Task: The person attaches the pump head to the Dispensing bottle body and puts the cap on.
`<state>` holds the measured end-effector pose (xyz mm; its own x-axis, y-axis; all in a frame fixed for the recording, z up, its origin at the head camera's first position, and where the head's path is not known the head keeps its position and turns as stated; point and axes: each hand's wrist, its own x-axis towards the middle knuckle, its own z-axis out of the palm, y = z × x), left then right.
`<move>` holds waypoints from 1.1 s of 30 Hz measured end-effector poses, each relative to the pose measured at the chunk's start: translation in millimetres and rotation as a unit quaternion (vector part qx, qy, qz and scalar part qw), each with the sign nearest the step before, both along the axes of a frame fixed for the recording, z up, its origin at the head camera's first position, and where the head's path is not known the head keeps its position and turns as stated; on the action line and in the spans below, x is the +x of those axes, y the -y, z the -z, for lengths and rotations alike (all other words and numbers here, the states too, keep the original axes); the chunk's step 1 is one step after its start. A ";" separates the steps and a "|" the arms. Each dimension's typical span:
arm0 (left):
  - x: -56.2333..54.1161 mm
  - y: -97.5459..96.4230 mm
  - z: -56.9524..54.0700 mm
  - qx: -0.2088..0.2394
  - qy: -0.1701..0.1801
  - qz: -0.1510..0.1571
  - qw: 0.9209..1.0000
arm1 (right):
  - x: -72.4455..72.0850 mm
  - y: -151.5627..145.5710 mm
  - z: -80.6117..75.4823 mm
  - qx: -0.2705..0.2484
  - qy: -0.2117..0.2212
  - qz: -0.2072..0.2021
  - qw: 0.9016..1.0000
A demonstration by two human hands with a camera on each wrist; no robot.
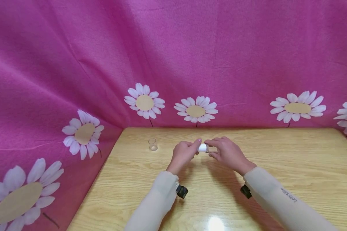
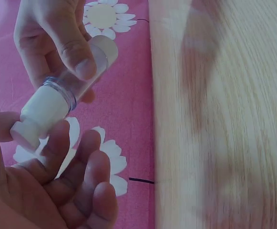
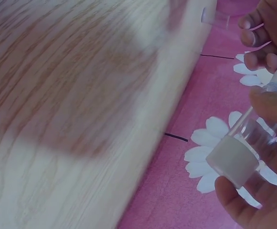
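Note:
A small clear bottle [image 1: 203,148] with a white top and a white base is held between both hands. My left hand [image 1: 183,154] pinches the narrow white end of its top [image 2: 45,107] between thumb and forefinger; the other fingers curl loosely below. My right hand [image 1: 230,154] grips the clear body, its thumb [image 2: 84,68] lying along the side. In the right wrist view the white base [image 3: 233,161] points away from the left hand, by a right fingertip. Left of the hands, a small clear cup [image 1: 153,145] stands upright on the table.
The light wood table [image 1: 292,170] meets a pink cloth [image 1: 243,64] printed with white daisies at its back and left edges. Black cameras [image 1: 182,191] are strapped at both wrists. Light glares off the table near the front.

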<state>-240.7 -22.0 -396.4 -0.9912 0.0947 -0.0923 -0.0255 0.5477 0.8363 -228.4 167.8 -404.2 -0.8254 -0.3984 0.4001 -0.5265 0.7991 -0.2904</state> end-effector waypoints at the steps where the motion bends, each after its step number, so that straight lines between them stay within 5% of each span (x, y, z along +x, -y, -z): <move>1: 0.2 -0.4 -0.3 0.004 0.003 0.001 1.000 | -0.2 0.2 -0.4 0.000 -0.001 -0.001 1.000; 33: 8.3 -3.9 7.7 0.005 -0.023 0.021 1.000 | 2.0 -2.5 3.1 -0.007 0.013 -0.010 1.000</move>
